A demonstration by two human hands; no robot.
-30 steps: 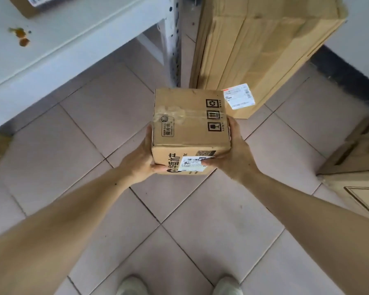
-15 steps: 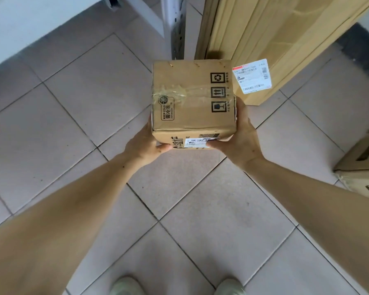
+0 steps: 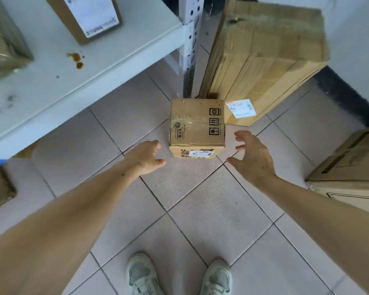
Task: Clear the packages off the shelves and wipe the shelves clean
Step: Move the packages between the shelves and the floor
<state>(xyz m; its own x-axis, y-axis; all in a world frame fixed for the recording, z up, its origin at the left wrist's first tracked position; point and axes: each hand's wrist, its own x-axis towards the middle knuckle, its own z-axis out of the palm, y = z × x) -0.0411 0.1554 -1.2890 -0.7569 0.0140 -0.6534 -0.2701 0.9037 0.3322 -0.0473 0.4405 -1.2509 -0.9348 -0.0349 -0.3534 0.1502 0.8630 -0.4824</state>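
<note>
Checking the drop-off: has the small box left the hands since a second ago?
Yes. The small box sits on the floor against the big leaning carton; both hands have let go.

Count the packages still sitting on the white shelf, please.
2: one labelled box at the shelf back, one taped package at its left edge. Others may lie beyond the frame.

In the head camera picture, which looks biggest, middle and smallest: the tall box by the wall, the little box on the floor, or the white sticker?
1. Tall box
2. Little box
3. White sticker, stuck on the tall box
</note>
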